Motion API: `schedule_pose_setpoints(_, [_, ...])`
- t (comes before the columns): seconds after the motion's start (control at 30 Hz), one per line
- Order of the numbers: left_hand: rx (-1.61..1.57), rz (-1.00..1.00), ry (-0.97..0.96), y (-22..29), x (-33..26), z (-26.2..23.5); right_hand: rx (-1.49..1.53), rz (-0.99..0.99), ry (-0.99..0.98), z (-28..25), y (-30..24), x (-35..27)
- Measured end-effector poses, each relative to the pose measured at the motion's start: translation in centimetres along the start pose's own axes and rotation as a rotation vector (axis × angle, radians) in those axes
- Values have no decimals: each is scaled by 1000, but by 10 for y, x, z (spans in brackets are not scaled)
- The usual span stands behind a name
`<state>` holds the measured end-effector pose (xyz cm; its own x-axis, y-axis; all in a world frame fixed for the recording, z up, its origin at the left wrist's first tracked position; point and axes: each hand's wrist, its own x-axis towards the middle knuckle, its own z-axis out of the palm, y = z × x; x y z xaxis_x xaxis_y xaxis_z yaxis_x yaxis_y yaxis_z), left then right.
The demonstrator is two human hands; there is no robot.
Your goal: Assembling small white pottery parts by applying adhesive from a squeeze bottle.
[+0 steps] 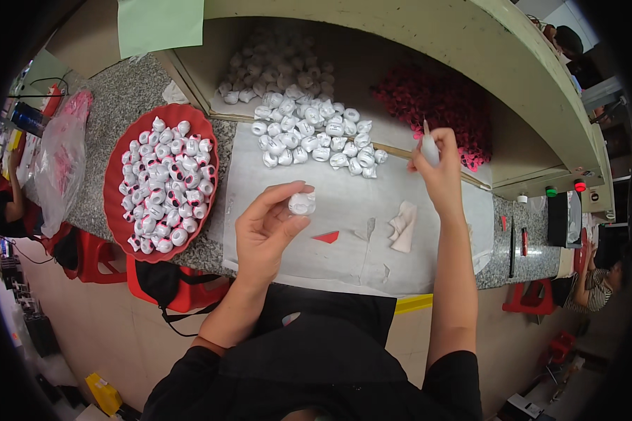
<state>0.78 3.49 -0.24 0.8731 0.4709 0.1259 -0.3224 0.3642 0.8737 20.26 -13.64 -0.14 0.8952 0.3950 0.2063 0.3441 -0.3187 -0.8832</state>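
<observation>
Between the thumb and fingertips of my left hand [260, 228] is a small white rounded plastic piece [303, 203], held above the paper-covered worktop [295, 256]. My right hand [444, 179] is raised farther to the right, closed around a small whitish squeeze bottle [430, 149] whose thin nozzle points up and away. Beyond my hands lies a heap of similar white pieces [309, 130], reaching back under the cabinet. A pile of small pink and dark red pieces [435, 105] sits behind the bottle.
At the left a red scalloped tray [112, 186] holds many white pieces with pink-and-black glasses. A crumpled cloth [403, 228] and a red scrap [326, 237] lie on the paper. The cabinet's edge [527, 77] arches overhead. Red stools [179, 288] stand below; another person [597, 284] sits far right.
</observation>
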Motion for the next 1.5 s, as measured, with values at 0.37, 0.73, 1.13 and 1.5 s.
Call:
schedule_pose_setpoints(0.37, [69,-22,-11,1,-3,-4,-768,-553,-58,14,36,73])
schedule_pose_setpoints(0.73, [68,19,-137,-11,-9,8,572,175,-109,20,-66,-83])
schedule_pose_setpoints(1.13, [484,251,-246,-2,-19,24,926,260,-190,34,-72,-117])
schedule_pose_setpoints(1.5, [362,179,-303,0,-19,21,688,146,-83,45,-68,-122])
